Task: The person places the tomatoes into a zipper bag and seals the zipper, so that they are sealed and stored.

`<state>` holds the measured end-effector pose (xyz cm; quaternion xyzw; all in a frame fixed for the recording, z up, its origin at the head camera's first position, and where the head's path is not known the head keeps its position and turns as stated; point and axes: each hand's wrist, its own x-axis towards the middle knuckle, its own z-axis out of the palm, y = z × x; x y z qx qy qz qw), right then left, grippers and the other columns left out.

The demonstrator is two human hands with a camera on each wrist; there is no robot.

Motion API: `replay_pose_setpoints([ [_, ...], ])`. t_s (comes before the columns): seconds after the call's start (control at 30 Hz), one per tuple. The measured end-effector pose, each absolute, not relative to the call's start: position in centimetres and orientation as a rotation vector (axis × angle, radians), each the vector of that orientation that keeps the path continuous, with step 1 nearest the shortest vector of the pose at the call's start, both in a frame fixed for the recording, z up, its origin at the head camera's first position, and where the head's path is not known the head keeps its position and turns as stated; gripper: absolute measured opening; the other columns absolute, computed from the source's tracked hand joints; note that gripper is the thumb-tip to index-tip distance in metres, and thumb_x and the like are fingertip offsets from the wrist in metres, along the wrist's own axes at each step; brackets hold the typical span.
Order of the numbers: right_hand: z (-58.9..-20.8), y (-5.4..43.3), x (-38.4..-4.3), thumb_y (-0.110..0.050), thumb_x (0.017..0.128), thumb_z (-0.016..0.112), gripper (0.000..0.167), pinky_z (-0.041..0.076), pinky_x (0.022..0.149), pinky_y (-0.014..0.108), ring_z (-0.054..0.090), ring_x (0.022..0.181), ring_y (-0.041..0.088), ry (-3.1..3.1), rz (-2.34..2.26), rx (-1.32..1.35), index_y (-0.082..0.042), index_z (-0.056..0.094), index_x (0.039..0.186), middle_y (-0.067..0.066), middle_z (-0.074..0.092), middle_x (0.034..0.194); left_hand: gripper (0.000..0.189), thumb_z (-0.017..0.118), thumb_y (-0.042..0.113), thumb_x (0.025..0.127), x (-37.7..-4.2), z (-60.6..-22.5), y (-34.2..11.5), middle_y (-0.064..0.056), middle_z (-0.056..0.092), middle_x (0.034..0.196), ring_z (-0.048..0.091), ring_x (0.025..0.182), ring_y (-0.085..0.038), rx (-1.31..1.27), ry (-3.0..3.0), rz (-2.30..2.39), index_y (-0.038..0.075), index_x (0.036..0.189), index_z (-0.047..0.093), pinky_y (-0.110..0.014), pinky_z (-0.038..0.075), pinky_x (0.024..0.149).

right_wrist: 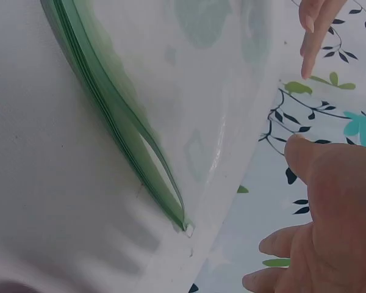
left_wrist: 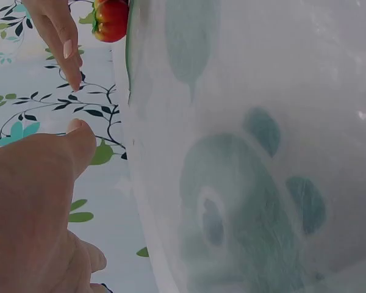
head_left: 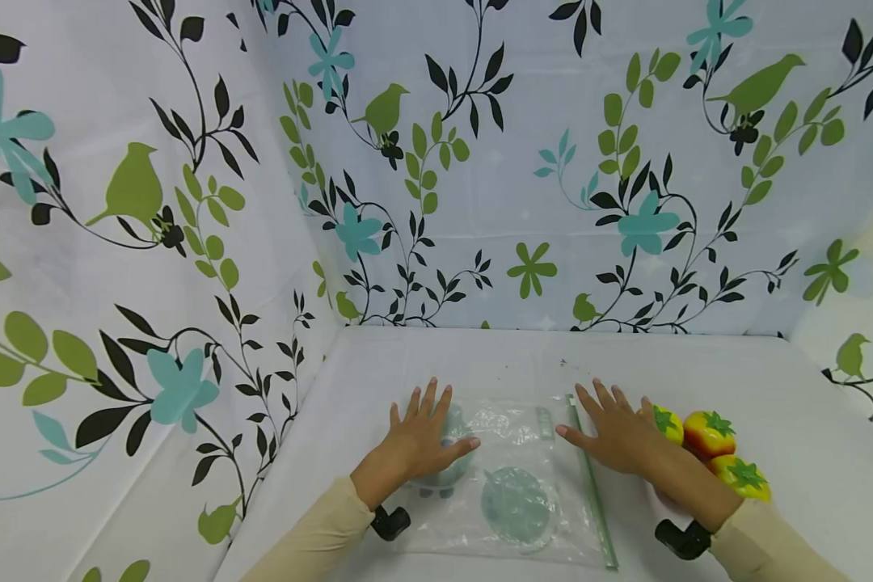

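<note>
A clear plastic zip bag (head_left: 480,537) with pale teal printed shapes (head_left: 520,505) lies flat on the white table. Its green zip strip (head_left: 598,513) runs down the right side, and the right wrist view shows the strip (right_wrist: 104,110) parted near one end. Over the bag's left part is my left hand (head_left: 418,440), fingers spread and holding nothing. My right hand (head_left: 618,432) extends just past the zip strip, its fingers straight and its grasp empty. Both hands appear raised off the table in the wrist views; whether either touches the bag I cannot tell.
Several yellow-and-red fruits (head_left: 710,434) with green leafy tops sit right of the bag, partly hidden behind my right forearm. A white cloth (head_left: 422,275) printed with birds, leaves and flowers hangs along the table's back edge and left side.
</note>
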<state>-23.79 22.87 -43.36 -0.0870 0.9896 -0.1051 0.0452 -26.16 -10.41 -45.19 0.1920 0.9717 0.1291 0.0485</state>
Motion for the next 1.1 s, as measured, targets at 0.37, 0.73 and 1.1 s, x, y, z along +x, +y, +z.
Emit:
replay_pose_setpoints([
  [0.37,-42.6,23.0,-23.0,-0.049,0.105,0.059,0.069,0.042,0.109,0.070,0.050,0.139,0.053,3.020,-0.423,-0.322,0.001,0.051,0.152,0.031,0.051,0.151,0.101,0.053,0.075,0.097,-26.0,-45.0,-9.1,-0.019,0.016,0.175,0.018,0.159,-0.048,0.671,2.915,0.440,0.012,0.169,0.020,-0.074,0.016,0.121],
  [0.73,-44.6,23.3,-22.3,-0.023,0.103,0.068,0.039,0.061,0.085,0.048,0.068,0.094,0.028,3.008,-0.641,-0.259,0.005,0.065,0.130,0.017,0.070,0.108,0.094,0.054,0.070,0.100,-25.9,-45.0,-7.1,-0.019,0.024,0.173,0.026,0.158,-0.043,0.761,2.892,0.366,0.013,0.169,0.023,-0.062,0.023,0.125],
  [1.1,-46.0,23.2,-21.7,-0.022,0.101,0.070,0.033,0.060,0.073,0.039,0.063,0.079,0.020,2.935,-0.677,-0.183,0.004,0.065,0.120,0.011,0.070,0.094,0.091,0.057,0.067,0.100,-24.9,-44.9,-4.3,-0.014,0.031,0.171,0.036,0.156,-0.032,0.862,2.833,0.305,0.015,0.168,0.027,-0.049,0.033,0.124],
])
